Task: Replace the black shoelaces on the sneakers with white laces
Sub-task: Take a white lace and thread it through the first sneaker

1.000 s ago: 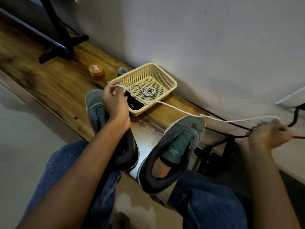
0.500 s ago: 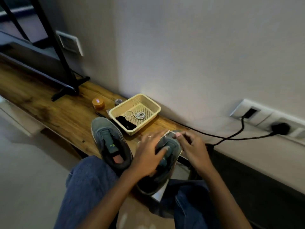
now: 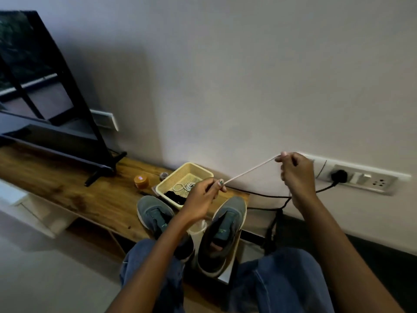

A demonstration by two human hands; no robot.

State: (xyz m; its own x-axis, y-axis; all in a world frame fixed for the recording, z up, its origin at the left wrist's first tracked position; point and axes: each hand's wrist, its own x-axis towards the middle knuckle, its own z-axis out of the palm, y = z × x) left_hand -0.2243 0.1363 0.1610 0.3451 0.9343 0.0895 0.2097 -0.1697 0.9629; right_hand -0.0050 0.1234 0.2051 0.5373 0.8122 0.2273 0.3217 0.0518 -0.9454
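A person sat facing a low wooden shelf [image 3: 67,190] against a wall, wearing two grey sneakers without laces, the left sneaker [image 3: 155,213] and right sneaker [image 3: 228,220] resting on the shelf edge. Both hands were raised above the shoes, stretching a white lace [image 3: 250,170] taut between them. The left hand [image 3: 203,197] pinched one end with fingertips; the right hand [image 3: 295,175], higher and nearer the wall, pinched the other. Just beyond the shoes stood a cream mesh basket [image 3: 173,177] holding a coiled white lace [image 3: 184,187] and a dark bundle, apparently the black laces [image 3: 174,196]. An orange jar [image 3: 141,181] stood beside the basket.
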